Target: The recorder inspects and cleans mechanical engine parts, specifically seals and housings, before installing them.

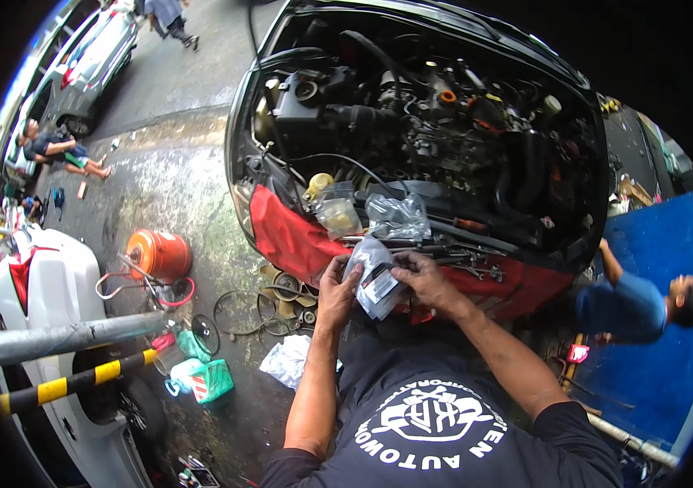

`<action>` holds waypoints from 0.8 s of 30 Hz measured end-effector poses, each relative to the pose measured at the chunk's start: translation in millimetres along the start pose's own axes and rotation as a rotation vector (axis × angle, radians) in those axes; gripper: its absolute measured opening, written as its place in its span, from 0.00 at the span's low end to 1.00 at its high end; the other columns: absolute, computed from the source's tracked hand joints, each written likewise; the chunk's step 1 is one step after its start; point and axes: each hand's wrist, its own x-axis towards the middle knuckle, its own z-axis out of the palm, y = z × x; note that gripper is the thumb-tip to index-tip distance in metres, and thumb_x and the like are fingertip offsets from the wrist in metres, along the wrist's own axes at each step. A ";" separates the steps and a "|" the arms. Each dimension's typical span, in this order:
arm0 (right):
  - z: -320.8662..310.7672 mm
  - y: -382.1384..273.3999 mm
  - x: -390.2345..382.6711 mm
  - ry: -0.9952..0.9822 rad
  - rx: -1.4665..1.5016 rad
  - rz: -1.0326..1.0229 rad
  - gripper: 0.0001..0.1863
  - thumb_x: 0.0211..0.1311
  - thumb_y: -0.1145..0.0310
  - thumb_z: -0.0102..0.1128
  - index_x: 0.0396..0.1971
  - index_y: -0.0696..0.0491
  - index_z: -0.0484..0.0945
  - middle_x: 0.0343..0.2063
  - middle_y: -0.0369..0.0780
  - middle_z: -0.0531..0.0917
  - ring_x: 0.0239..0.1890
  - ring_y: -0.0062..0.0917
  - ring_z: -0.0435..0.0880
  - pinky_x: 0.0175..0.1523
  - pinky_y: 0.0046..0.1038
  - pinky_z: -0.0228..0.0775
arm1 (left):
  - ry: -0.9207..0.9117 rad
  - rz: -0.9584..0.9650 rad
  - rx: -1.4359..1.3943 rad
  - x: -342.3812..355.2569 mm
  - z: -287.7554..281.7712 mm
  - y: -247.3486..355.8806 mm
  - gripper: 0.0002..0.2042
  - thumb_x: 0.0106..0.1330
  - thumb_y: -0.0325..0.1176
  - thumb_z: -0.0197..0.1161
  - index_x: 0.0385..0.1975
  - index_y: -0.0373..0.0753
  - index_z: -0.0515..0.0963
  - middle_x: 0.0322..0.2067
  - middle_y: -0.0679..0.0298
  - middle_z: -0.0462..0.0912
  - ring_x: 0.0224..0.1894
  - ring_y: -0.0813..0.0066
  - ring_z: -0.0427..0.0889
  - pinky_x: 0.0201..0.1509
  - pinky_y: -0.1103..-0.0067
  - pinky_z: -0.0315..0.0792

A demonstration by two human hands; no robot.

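A see-through plastic bag (377, 294) with a white label and something dark on it is held up in front of my chest. My left hand (335, 291) pinches its left side. The fingers of my right hand (426, 281) are closed on its right side; what lies inside is hard to make out. Just beyond, another see-through plastic bag (397, 218) and a small plastic container (338, 215) rest on the car's front edge. A red cover (289, 232) drapes over the bumper, with several wrenches (476, 262) lying on it to the right.
The open engine bay (436, 122) spreads ahead of me. An orange bucket (159, 254), belts and a fan (285, 285) and a white crumpled bag (288, 362) are on the floor at left. One person (631, 305) is close at right, beside a blue panel (663, 244).
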 end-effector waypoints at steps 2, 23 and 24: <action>-23.6 -9.0 -18.8 0.023 0.217 0.037 0.17 0.67 0.65 0.62 0.51 0.56 0.75 0.42 0.35 0.81 0.44 0.18 0.79 0.52 0.23 0.74 | 0.017 -0.031 0.050 -5.4 19.5 8.1 0.15 0.69 0.30 0.63 0.52 0.33 0.72 0.41 0.65 0.81 0.43 0.80 0.79 0.50 0.80 0.74; -88.3 -40.9 -120.4 0.164 -0.482 -0.440 0.23 0.66 0.60 0.60 0.59 0.50 0.74 0.48 0.48 0.82 0.54 0.39 0.80 0.60 0.35 0.71 | -0.360 -0.163 -0.208 -43.0 115.3 -14.5 0.41 0.59 0.35 0.73 0.65 0.25 0.54 0.61 0.52 0.73 0.60 0.62 0.76 0.65 0.72 0.68; -85.5 -50.9 -121.8 0.086 -0.263 -0.182 0.20 0.69 0.58 0.57 0.56 0.53 0.77 0.45 0.47 0.83 0.53 0.35 0.81 0.59 0.32 0.71 | -0.378 -0.239 -0.407 -45.6 110.0 -14.9 0.43 0.58 0.37 0.73 0.66 0.24 0.51 0.61 0.53 0.73 0.60 0.64 0.76 0.65 0.72 0.68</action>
